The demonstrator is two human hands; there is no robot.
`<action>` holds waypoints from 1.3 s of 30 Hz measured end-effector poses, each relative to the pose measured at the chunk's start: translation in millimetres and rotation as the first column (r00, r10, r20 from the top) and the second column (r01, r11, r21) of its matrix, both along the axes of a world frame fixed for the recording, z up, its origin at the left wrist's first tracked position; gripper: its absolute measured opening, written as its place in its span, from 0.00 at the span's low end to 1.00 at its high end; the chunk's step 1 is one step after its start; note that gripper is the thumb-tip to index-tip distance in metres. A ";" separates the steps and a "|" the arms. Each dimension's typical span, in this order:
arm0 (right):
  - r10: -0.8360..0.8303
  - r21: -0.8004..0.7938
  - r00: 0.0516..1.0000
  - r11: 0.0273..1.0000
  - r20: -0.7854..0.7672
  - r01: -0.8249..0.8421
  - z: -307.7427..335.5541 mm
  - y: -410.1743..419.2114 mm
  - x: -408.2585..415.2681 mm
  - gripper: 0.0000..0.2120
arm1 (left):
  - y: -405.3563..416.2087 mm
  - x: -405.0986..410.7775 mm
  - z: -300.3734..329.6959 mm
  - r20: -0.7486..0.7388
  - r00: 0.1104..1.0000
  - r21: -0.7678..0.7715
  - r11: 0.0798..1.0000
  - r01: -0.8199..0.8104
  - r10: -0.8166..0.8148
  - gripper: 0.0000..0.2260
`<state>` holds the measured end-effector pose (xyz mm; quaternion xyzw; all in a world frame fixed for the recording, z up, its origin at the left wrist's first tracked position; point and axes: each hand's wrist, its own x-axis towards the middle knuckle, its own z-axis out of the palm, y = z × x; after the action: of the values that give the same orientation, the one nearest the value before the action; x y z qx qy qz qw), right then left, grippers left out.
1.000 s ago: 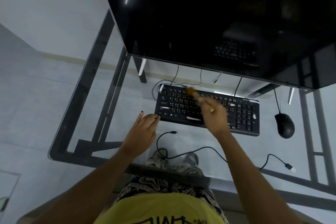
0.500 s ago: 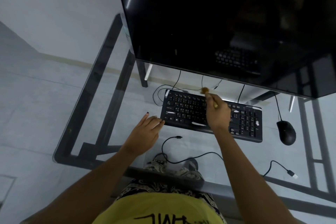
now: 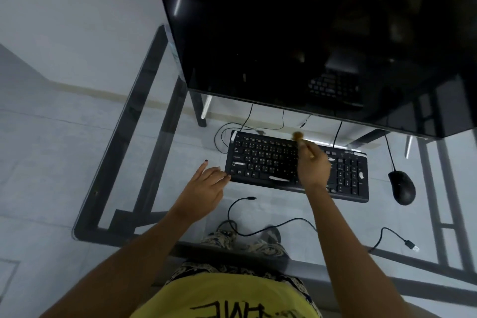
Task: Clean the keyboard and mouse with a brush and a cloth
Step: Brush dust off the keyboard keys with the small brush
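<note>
A black keyboard lies on the glass desk below the monitor. My right hand is over the keyboard's middle, closed on a small brush with a wooden handle. The brown bristles sit at the keyboard's far edge. My left hand rests on the glass at the keyboard's near left corner, fingers spread and touching its edge. A black mouse lies to the right of the keyboard. I see no cloth.
A large dark monitor fills the top of the view. A loose black cable curls on the glass desk in front of the keyboard, and a second cable with a USB plug lies at the right.
My right hand has carried the brush from the keyboard's upper middle rightward along its far edge. My left hand has stayed at the left corner. My head has shifted a little.
</note>
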<state>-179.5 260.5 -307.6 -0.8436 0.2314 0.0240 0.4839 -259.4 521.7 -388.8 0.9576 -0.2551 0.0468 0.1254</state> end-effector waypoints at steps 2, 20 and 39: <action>0.043 0.072 0.998 0.996 0.045 -0.046 0.5 -5.0 -1.6 0.13 | 0.1 0.7 0.4 0.007 1.000 0.002 1.000 0.015 -0.015 0.17; 0.403 -0.101 0.912 0.913 0.069 -0.396 11.6 10.4 -52.2 0.11 | -2.3 2.7 -0.8 0.010 1.000 -0.005 1.000 -0.005 0.005 0.17; 0.296 -0.250 0.953 0.920 -0.062 -0.302 26.2 -72.8 -59.0 0.11 | -22.0 19.8 9.4 0.048 0.998 -0.050 0.998 -0.035 0.038 0.19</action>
<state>-238.5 187.7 -281.3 -0.9242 0.1069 0.0771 0.3586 -239.6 499.7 -379.4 0.9573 -0.2394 0.0787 0.1417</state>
